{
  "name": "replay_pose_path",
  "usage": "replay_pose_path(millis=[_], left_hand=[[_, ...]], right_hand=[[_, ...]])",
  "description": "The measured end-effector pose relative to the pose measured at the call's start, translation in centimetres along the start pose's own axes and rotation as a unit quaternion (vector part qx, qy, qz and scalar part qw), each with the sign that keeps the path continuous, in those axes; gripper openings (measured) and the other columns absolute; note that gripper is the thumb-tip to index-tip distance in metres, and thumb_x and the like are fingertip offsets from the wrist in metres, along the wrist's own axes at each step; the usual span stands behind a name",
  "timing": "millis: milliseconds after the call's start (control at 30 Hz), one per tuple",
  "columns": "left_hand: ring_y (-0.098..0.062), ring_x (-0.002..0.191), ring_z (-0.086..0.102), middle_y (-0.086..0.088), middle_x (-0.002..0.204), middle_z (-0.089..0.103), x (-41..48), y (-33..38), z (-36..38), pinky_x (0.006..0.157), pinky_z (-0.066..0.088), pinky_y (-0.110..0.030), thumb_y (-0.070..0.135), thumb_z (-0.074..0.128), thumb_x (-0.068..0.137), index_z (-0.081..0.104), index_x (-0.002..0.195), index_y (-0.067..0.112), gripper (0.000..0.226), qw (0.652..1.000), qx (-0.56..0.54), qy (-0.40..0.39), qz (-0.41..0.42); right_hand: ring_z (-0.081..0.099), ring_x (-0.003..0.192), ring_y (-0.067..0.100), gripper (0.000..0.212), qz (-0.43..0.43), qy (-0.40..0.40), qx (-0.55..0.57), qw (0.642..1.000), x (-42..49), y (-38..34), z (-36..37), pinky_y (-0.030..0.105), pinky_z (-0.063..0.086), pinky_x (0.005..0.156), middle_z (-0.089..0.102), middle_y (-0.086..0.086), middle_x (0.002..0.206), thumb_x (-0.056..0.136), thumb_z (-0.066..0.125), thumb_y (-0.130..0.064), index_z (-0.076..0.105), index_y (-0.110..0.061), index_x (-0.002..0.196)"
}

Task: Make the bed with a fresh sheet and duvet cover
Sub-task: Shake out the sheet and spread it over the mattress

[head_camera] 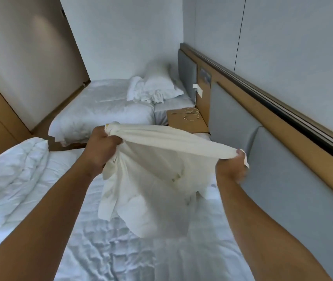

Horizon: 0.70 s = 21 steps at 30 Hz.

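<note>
A cream-white cloth (153, 179) hangs in the air above the near bed (121, 250), stretched between both hands. My left hand (100, 147) grips one bunched end of it, raised at the centre. My right hand (231, 167) grips the other end, close to the grey headboard. The rest of the cloth droops down toward the quilted white mattress top. A crumpled white duvet (13, 171) lies piled on the left side of the near bed.
A second bed (100, 110) stands farther back with a pillow and rumpled linen (153, 88) on it. Between the beds is a wooden nightstand (185, 122) with a cable. A grey padded headboard (273, 159) runs along the right wall. Wooden doors stand at left.
</note>
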<state>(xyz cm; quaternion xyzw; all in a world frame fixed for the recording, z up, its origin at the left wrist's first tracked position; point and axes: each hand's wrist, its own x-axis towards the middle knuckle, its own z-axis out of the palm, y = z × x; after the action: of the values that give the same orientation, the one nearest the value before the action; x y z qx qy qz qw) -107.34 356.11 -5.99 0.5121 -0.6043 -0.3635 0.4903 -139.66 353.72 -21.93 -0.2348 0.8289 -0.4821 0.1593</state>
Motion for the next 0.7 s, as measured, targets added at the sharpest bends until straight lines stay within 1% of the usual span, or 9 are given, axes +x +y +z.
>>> replay_pose_path(millis=[100, 233, 300, 367, 467, 500, 567, 633, 700], left_hand=[[-0.015, 0.061, 0.062, -0.002, 0.068, 0.062, 1.4, -2.3, -1.4, 0.059, 0.049, -0.028, -0.009, 0.05, 0.087, 0.064, 0.076, 0.01, 0.026, 0.993, -0.042, 0.098, -0.052], [-0.029, 0.082, 0.063, -0.012, 0.083, 0.061, 3.6, -4.2, -1.0, 0.07, 0.049, -0.037, -0.006, 0.051, 0.087, 0.063, 0.094, 0.002, 0.015, 0.975, -0.106, 0.161, -0.113], [-0.032, 0.088, 0.062, -0.016, 0.091, 0.061, 4.3, -4.6, 0.0, 0.074, 0.049, -0.042, -0.005, 0.051, 0.087, 0.062, 0.096, 0.001, 0.016, 0.969, -0.128, 0.161, -0.137], [-0.034, 0.089, 0.064, -0.018, 0.094, 0.062, 4.9, -4.7, 1.1, 0.075, 0.051, -0.044, -0.004, 0.051, 0.084, 0.063, 0.093, 0.003, 0.016, 0.969, -0.12, 0.149, -0.155], [-0.032, 0.086, 0.067, -0.013, 0.088, 0.067, 4.7, -4.6, 3.1, 0.071, 0.053, -0.04, 0.004, 0.057, 0.083, 0.067, 0.089, 0.011, 0.013, 0.974, -0.099, 0.117, -0.168], [-0.03, 0.086, 0.068, -0.009, 0.088, 0.07, 4.4, -4.5, 4.0, 0.069, 0.054, -0.038, 0.009, 0.062, 0.083, 0.069, 0.09, 0.012, 0.01, 0.979, -0.085, 0.094, -0.162], [-0.025, 0.086, 0.07, -0.006, 0.09, 0.073, 3.4, -4.4, 6.2, 0.072, 0.057, -0.037, 0.025, 0.075, 0.082, 0.07, 0.097, 0.009, 0.022, 0.988, -0.042, 0.045, -0.144], [-0.021, 0.084, 0.072, -0.005, 0.089, 0.075, 2.3, -3.7, 8.6, 0.073, 0.058, -0.038, 0.048, 0.085, 0.07, 0.07, 0.095, 0.008, 0.049, 0.993, -0.021, 0.014, -0.119], [-0.018, 0.08, 0.072, -0.005, 0.085, 0.074, 1.8, -2.5, 10.9, 0.069, 0.059, -0.041, 0.067, 0.087, 0.053, 0.068, 0.089, 0.011, 0.07, 0.996, 0.016, 0.005, -0.088]], right_hand=[[0.056, 0.118, 0.04, 0.038, -0.029, 0.035, -0.08, 0.996, 4.8, 0.5, -2.7, 0.049, 0.043, 0.103, 0.063, 0.02, 0.125, 0.095, 0.054, -0.019, 0.06, -0.023, 0.132], [0.056, 0.109, 0.043, 0.027, -0.213, 0.101, -0.087, 0.968, 7.0, -4.9, -6.6, 0.048, 0.045, 0.09, 0.066, 0.027, 0.104, 0.096, 0.051, -0.014, 0.069, -0.003, 0.113], [0.056, 0.097, 0.039, 0.02, -0.316, 0.144, -0.05, 0.936, 6.8, -9.4, -8.7, 0.042, 0.042, 0.074, 0.065, 0.025, 0.087, 0.088, 0.052, -0.007, 0.067, 0.001, 0.098], [0.054, 0.088, 0.037, 0.018, -0.416, 0.211, -0.029, 0.884, 5.5, -14.2, -10.4, 0.037, 0.031, 0.066, 0.062, 0.02, 0.078, 0.082, 0.049, -0.006, 0.065, -0.003, 0.088], [0.054, 0.087, 0.038, 0.018, -0.475, 0.305, -0.038, 0.824, 2.3, -18.8, -11.1, 0.036, 0.028, 0.068, 0.059, 0.014, 0.088, 0.074, 0.047, -0.005, 0.062, -0.014, 0.075], [0.054, 0.093, 0.037, 0.018, -0.482, 0.281, -0.06, 0.827, 1.5, -19.4, -10.8, 0.037, 0.032, 0.07, 0.058, 0.014, 0.098, 0.076, 0.048, -0.004, 0.06, -0.016, 0.075], [0.055, 0.099, 0.033, 0.013, -0.501, 0.117, -0.101, 0.852, 0.7, -19.3, -9.7, 0.041, 0.04, 0.073, 0.06, 0.017, 0.108, 0.088, 0.051, -0.007, 0.061, -0.009, 0.081], [0.059, 0.087, 0.033, 0.017, -0.511, -0.028, -0.148, 0.846, -0.4, -18.5, -8.5, 0.039, 0.036, 0.067, 0.064, 0.021, 0.097, 0.095, 0.051, -0.013, 0.058, -0.003, 0.083], [0.059, 0.081, 0.035, 0.021, -0.539, -0.079, -0.178, 0.82, -2.5, -17.9, -7.4, 0.037, 0.036, 0.067, 0.063, 0.019, 0.086, 0.094, 0.052, -0.016, 0.049, -0.01, 0.073]])
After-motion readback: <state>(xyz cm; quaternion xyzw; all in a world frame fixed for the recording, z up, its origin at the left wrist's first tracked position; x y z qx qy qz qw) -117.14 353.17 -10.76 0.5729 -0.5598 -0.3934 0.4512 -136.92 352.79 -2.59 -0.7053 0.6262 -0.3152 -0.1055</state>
